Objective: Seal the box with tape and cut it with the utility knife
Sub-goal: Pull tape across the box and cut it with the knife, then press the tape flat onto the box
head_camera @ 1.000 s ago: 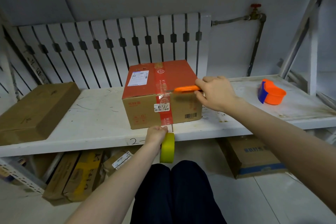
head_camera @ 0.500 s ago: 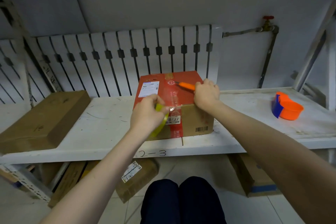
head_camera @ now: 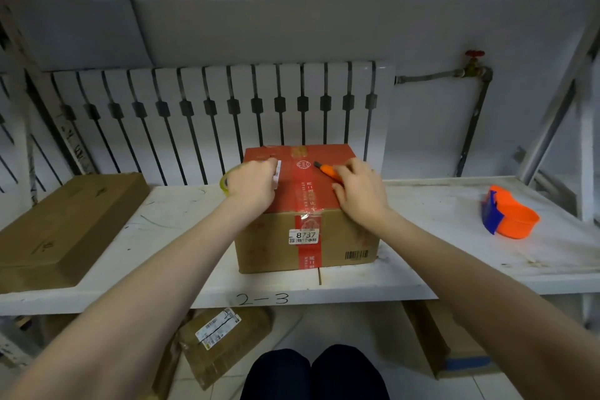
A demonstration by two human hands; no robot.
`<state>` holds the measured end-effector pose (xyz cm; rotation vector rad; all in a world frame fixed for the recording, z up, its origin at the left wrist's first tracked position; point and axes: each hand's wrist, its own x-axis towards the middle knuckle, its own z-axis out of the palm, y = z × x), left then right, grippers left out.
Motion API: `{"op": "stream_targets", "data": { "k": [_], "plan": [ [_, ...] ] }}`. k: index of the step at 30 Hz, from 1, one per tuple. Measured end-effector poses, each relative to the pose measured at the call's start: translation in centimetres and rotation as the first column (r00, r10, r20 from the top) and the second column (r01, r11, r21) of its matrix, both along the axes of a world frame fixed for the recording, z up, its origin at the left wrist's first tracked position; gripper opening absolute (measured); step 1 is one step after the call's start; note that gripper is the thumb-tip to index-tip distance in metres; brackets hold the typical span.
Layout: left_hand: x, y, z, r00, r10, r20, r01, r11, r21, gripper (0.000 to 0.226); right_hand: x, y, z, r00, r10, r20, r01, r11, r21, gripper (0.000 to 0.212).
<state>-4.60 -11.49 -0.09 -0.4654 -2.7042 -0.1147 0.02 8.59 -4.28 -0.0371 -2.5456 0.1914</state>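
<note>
Looked like a parcel storeroom or small warehouse: white metal shelf [head_camera: 454, 273] hand-marked "2-3" below the hands, labelled cardboard box [head_camera: 306, 237] under them, flat carton [head_camera: 61, 224] well left of the left hand, more parcels [head_camera: 220, 341] on the tiled floor beneath, radiator [head_camera: 211, 114] behind

A white, scuffed shelf [head_camera: 454, 256] marked "2-3" stands before a pale wall. A white ribbed radiator [head_camera: 207, 114] lines the wall, with a pipe [head_camera: 474, 120] and red-handled valve [head_camera: 474, 55] to its right. Flattened cardboard [head_camera: 220, 344] lies on the light tiled floor [head_camera: 292, 331] below.
</note>
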Motion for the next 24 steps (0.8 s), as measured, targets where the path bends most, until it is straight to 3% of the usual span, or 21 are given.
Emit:
{"op": "stream_targets", "data": {
  "k": [3,6,10,13,15,18,20,23,24],
  "plan": [
    [-1.2,0.3,-0.4,0.998,-0.053,0.023,0.056,0.99,-0.127,0.011,1.2,-0.2,-0.1,0.976,0.212,-0.049,-0.206,0.972,0.118,0.02],
    [-2.3,-0.3,-1.0,0.993,-0.094,0.072,0.106,0.975,-0.196,0.026,1.9,0.0,-0.7,0.974,0.227,0.002,-0.226,0.967,0.116,0.025],
    [-3.8,-1.6,-1.9,0.989,-0.125,0.077,0.136,0.978,-0.156,0.037,2.3,-0.1,-1.3,0.978,0.203,0.053,-0.204,0.979,0.007,0.029],
    [-4.1,-2.2,-2.1,0.985,-0.067,0.159,0.073,0.997,-0.036,0.072,2.4,-0.6,-1.8,0.983,0.181,0.02,-0.18,0.983,-0.049,0.028],
    [-4.2,-2.6,-2.0,0.975,-0.044,0.218,0.038,0.999,0.031,0.081,2.5,-1.0,-2.1,0.987,0.162,0.0,-0.162,0.984,-0.08,0.028],
    [-3.8,-2.8,-1.9,0.972,-0.06,0.229,0.049,0.997,0.054,0.081,2.6,-1.2,-2.3,0.991,0.136,-0.003,-0.135,0.979,-0.152,0.03],
    [-2.2,-2.3,-1.7,0.988,-0.109,0.112,0.096,0.988,0.12,0.077,3.1,-1.5,-2.2,0.989,0.134,-0.057,-0.143,0.966,-0.217,0.031],
    [1.9,-0.8,-2.6,0.972,-0.171,-0.161,0.216,0.919,0.329,0.038,4.3,-2.2,-2.7,0.965,0.169,-0.201,-0.221,0.937,-0.272,0.025],
    [3.3,-0.4,-3.3,0.965,-0.184,-0.185,0.243,0.892,0.38,0.023,4.7,-2.6,-3.0,0.964,0.173,-0.201,-0.229,0.923,-0.308,0.023]
  ]
}}
